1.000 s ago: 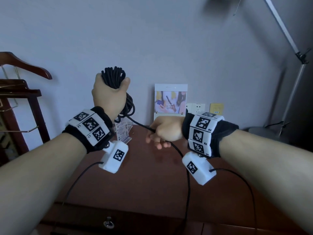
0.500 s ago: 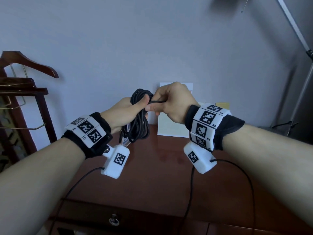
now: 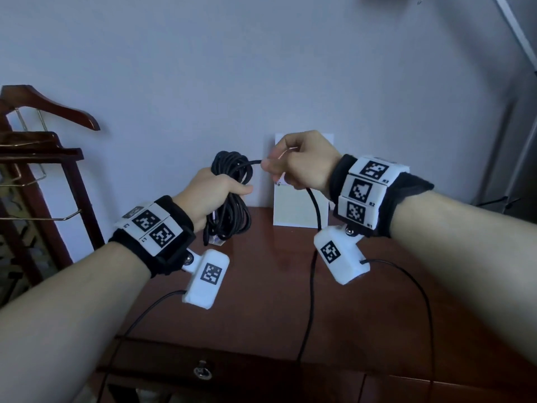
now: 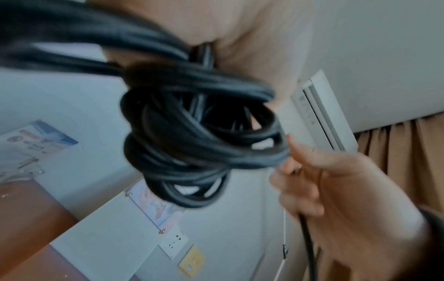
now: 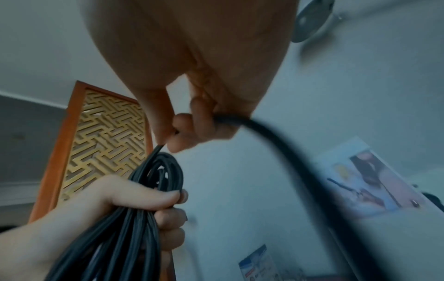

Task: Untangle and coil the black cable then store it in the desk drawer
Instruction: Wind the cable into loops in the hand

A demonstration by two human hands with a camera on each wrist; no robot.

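Observation:
My left hand (image 3: 216, 193) grips a bundle of black cable (image 3: 231, 196) wound into several loops, held upright above the brown desk (image 3: 261, 289). The same coil (image 4: 192, 136) fills the left wrist view. My right hand (image 3: 299, 164) is just right of the coil and pinches the free strand (image 5: 276, 136) between thumb and fingers. From that hand the loose cable (image 3: 312, 274) hangs down across the desk and over its front edge. A drawer front with a keyhole (image 3: 202, 372) sits under the desk edge; whether it is ajar is unclear.
A white calendar card (image 3: 300, 207) leans against the wall behind my hands. A dark wooden valet stand with a hanger (image 3: 43, 135) stands at the left. A lamp pole (image 3: 520, 36) runs up the right side. Small packets sit on the desk behind the coil.
The left hand came down from its raised position with the coil. The right hand rose from the desk, met the coil, and now pulls the strand slightly to the right.

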